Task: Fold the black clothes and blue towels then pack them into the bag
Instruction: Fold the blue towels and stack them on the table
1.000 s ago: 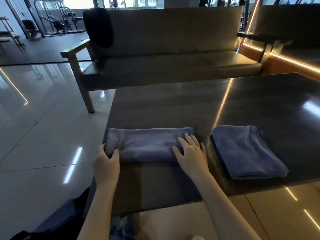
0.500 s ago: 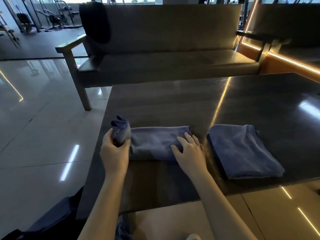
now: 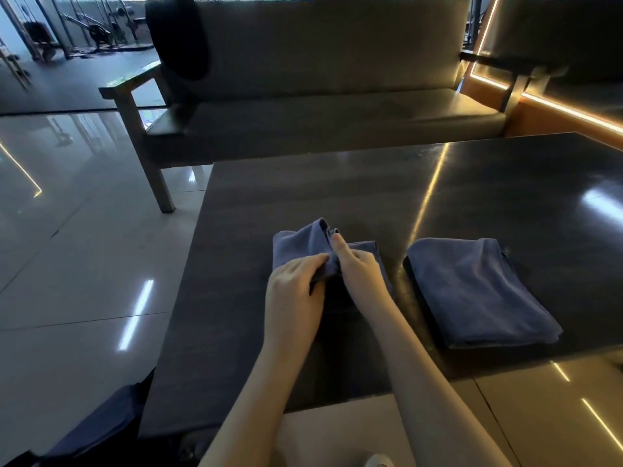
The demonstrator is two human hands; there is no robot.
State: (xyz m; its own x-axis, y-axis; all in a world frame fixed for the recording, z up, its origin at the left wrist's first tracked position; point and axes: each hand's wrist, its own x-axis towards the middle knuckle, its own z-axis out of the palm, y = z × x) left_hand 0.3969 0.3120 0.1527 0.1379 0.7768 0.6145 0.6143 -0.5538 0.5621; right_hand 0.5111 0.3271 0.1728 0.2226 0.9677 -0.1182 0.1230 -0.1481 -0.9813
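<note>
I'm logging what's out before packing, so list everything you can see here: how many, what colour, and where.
half-folded towel: one, blue, near middle of the table, under both hands
folded towel: one, blue, on the table to the right, apart from the other
black cloth: one, black, draped over the sofa's back at its left end
bag: one, dark blue, on the floor by the table's near left corner, partly out of frame
table: one, dark and glossy, in front of the person
sofa: one, dark, wooden arms, beyond the table
floor: pale glossy tiles, left of the table
gym gear: count unclear, dark, far back left
left hand: grips the half-folded towel's lifted fold
right hand: grips the same towel beside it
</note>
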